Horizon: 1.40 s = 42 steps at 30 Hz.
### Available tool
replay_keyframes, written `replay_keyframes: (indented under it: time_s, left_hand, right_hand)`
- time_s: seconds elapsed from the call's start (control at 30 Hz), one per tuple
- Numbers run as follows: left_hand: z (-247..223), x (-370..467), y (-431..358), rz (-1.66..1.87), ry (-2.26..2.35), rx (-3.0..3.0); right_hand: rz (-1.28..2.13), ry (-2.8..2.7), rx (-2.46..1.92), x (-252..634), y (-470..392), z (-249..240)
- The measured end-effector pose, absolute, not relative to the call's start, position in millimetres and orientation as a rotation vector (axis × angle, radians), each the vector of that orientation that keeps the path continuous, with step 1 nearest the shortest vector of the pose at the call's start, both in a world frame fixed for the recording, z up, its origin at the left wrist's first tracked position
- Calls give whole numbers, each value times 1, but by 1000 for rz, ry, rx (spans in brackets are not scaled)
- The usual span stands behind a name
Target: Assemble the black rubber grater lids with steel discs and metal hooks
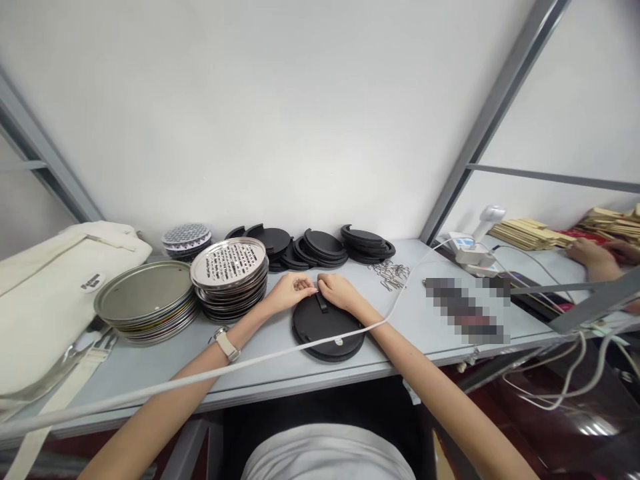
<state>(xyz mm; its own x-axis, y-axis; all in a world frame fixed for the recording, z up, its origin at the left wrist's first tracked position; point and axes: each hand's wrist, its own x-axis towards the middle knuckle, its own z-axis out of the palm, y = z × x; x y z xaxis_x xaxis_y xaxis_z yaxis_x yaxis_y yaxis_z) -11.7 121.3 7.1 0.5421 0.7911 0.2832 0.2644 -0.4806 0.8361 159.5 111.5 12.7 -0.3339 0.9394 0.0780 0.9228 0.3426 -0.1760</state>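
Note:
A round black disc-shaped piece (327, 337) lies flat on the table in front of me, with a small round sticker near its front rim. A short black strip (321, 303) runs inward from its far edge. At that far edge, my right hand (339, 291) is closed, its fingers bent down by the top of the strip. My left hand (291, 292), with a watch on the wrist, is just to the left, thumb and fingers pinched together. What sits between the fingertips of either hand is too small or hidden to make out.
Stacks of round metal plates (150, 290) and patterned metal discs (230, 262) stand left, beside a cream bag (60, 287). Black notched discs (325, 243) and small metal wire pieces (390, 273) lie behind. A white cable (270, 363) crosses the view. Another person's hand (593, 257) is far right.

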Motion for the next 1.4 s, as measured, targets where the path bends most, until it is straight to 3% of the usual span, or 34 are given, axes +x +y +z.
replay_keyframes:
  time_s: [0.5,1.4]
  left_hand:
    - [9,-6,119,769,883,1592]
    - [19,3,114,707,984,1680]
  right_hand:
    - [171,-2449,-1707,160,113,12]
    - [190,-2447,-1601,161,115,8]
